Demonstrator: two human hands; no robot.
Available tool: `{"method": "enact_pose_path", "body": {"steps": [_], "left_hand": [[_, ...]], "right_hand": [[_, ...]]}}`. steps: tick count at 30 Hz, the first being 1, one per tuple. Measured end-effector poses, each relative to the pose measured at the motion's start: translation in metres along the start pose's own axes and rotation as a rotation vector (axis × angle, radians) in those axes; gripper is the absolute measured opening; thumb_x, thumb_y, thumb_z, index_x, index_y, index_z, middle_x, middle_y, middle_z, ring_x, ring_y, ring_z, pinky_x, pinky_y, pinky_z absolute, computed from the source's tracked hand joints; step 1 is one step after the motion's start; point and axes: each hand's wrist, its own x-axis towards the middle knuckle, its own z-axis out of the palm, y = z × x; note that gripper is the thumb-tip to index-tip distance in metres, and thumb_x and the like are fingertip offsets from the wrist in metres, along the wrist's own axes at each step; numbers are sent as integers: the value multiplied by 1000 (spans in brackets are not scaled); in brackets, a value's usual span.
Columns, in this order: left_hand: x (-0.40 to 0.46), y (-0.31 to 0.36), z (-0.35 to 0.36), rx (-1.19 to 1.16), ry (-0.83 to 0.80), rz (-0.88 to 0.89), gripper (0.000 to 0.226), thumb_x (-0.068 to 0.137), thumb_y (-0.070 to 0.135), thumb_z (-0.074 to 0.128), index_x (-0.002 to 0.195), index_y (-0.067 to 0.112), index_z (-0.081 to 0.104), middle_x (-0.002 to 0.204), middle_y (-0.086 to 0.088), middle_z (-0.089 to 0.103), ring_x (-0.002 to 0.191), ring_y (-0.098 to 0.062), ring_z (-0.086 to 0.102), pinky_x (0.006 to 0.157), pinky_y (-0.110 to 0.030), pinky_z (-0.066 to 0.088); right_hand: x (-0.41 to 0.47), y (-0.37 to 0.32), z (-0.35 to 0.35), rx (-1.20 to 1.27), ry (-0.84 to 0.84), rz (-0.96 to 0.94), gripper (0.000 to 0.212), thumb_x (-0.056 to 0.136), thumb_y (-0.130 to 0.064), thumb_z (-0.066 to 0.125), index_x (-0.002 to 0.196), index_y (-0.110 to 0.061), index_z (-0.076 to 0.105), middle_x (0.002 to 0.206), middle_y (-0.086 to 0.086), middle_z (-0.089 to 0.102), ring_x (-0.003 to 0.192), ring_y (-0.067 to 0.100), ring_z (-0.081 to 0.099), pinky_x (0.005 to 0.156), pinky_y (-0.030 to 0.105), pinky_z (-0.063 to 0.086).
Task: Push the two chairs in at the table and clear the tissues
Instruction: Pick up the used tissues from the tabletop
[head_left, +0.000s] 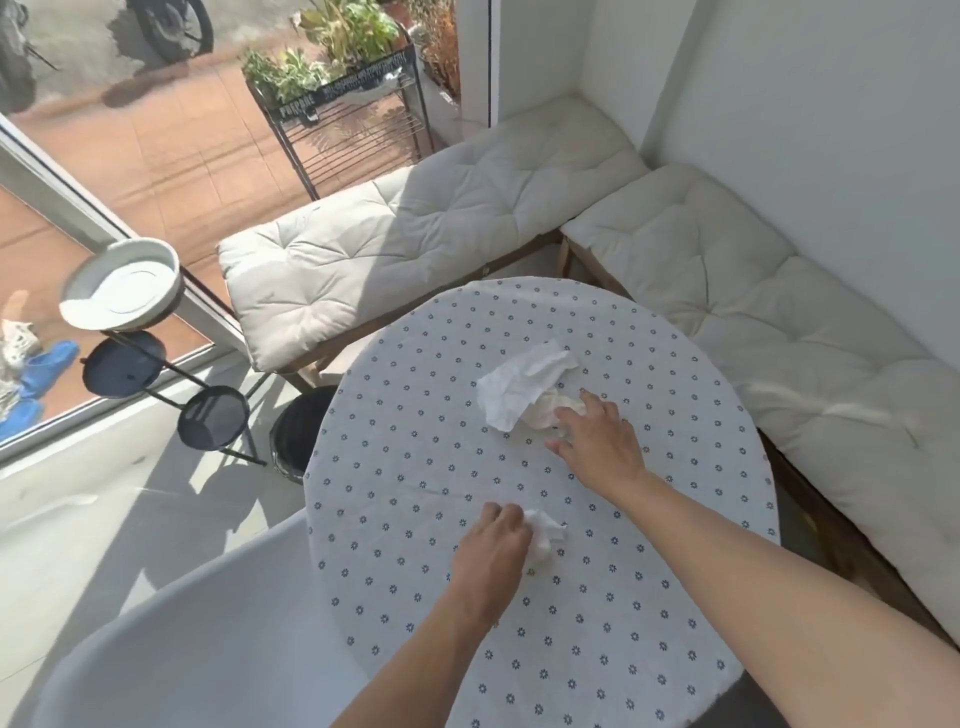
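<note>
Outside, plant rack (343, 111) reads "PREPARE".

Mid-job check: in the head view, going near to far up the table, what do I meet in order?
Left hand on the small crumpled tissue → right hand → large white tissue pile → far edge of the table → cushioned bench.

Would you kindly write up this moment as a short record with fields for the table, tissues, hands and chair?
table: round, dotted cloth
large tissues: crumpled pile, far half of table
small tissue: crumpled, nearer the person
left hand: closing on small tissue
right hand: fingers on large pile
chair: white, at table's near-left edge
bin: dark, on floor left of table
</note>
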Motion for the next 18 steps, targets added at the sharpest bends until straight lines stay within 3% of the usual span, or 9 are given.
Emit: {"method": "enact_pose_path", "body": {"steps": [2, 5, 7, 10, 12, 16, 18], "left_hand": [[7, -14, -8, -24, -25, -9, 25, 97, 2, 61, 119, 8, 69, 126, -3, 62, 116, -25, 53, 71, -37, 56], [20, -36, -33, -118, 98, -18, 23, 101, -1, 54, 117, 3, 69, 125, -6, 66, 112, -28, 56, 78, -46, 57], [32, -50, -56, -171, 182, -32, 25, 99, -2, 54, 119, 5, 67, 122, -5, 68, 111, -29, 58, 78, -47, 56], [57, -65, -90, -174, 232, -10, 49, 97, -4, 54, 144, 13, 56, 124, -4, 65, 112, -28, 54, 77, -48, 56], [76, -69, -108, -101, 221, 43, 56, 97, -5, 57, 149, 15, 53, 121, -6, 61, 107, -28, 51, 70, -49, 57], [112, -62, -126, 30, 151, 163, 32, 97, -8, 56, 124, 6, 66, 123, -9, 56, 108, -28, 50, 76, -48, 58], [128, -52, -126, 66, 116, 230, 29, 98, -8, 56, 123, 4, 65, 132, -10, 56, 116, -30, 52, 79, -48, 58]], "right_hand": [[2, -7, 4, 125, 65, 49, 29, 99, -35, 63, 122, -16, 65, 139, 15, 49, 126, 36, 46, 92, 49, 52], [0, -12, 7, 150, 96, 67, 10, 99, -7, 56, 106, -7, 63, 113, 9, 54, 109, 30, 51, 76, 43, 57], [-5, -13, 7, 156, 108, 71, 17, 92, 7, 50, 99, -6, 59, 106, 8, 55, 103, 28, 51, 72, 41, 54], [-22, -9, 10, 174, 136, 97, 22, 88, 10, 53, 101, -7, 59, 104, 5, 56, 99, 26, 52, 69, 39, 52], [-36, -4, 13, 175, 155, 128, 23, 88, 7, 57, 103, -10, 61, 104, 2, 57, 98, 24, 52, 66, 37, 51], [-62, 10, 20, 202, 220, 161, 28, 83, 10, 59, 99, -11, 66, 101, 0, 62, 97, 23, 55, 61, 32, 43], [-71, 17, 24, 199, 254, 172, 28, 81, 11, 62, 97, -12, 67, 97, -1, 64, 95, 25, 57, 66, 32, 41]]}}
